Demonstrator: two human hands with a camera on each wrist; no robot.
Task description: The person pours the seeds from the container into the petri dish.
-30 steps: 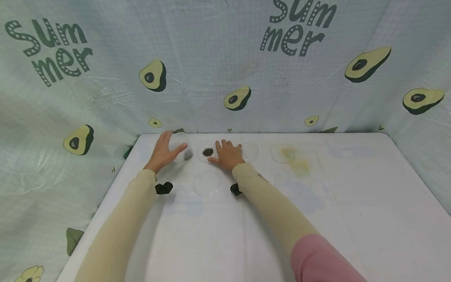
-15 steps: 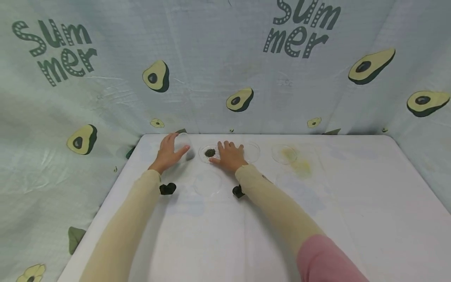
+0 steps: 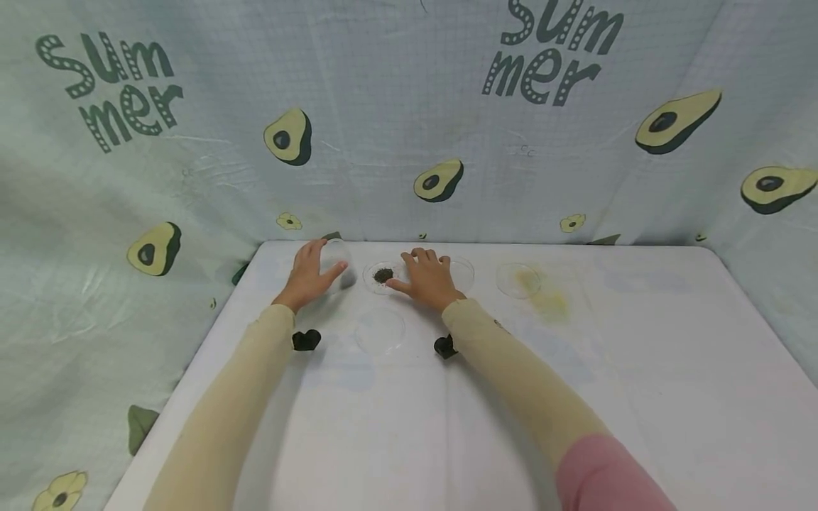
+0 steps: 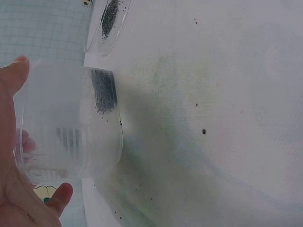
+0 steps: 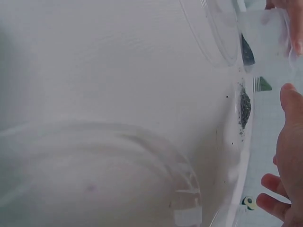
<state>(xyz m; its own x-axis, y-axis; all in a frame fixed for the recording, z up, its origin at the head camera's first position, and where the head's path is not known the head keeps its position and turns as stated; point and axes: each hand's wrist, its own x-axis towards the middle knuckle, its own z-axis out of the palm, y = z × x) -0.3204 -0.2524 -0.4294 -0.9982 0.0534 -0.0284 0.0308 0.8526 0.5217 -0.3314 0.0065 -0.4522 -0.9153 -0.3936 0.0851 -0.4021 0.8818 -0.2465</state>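
Observation:
My left hand [image 3: 307,278] grips a clear plastic container [image 4: 52,113] from the side at the back left of the table. Thumb and fingers curl around its walls, and dark granules [image 4: 104,90] lie at its bottom. Just right of it stands a shallow clear dish [image 3: 370,287] with a small heap of dark granules [image 3: 383,275]. My right hand [image 3: 429,280] is beside that dish, fingers spread and holding nothing, its thumb right at the dish's rim. In the right wrist view the right hand [image 5: 291,146] shows relaxed fingers near the heap.
Another clear dish [image 3: 469,277] is partly hidden behind the right hand. A clear round dish [image 3: 380,351] lies in front, and one more dish [image 3: 500,284] stands further right, next to a yellow stain [image 3: 551,304]. Loose dark specks [image 4: 204,131] dot the white table. A printed curtain [image 3: 371,106] hangs behind.
My right hand has shifted slightly right, away from the heap in the shallow dish. The left hand keeps its hold on the container. The head view has shifted a little.

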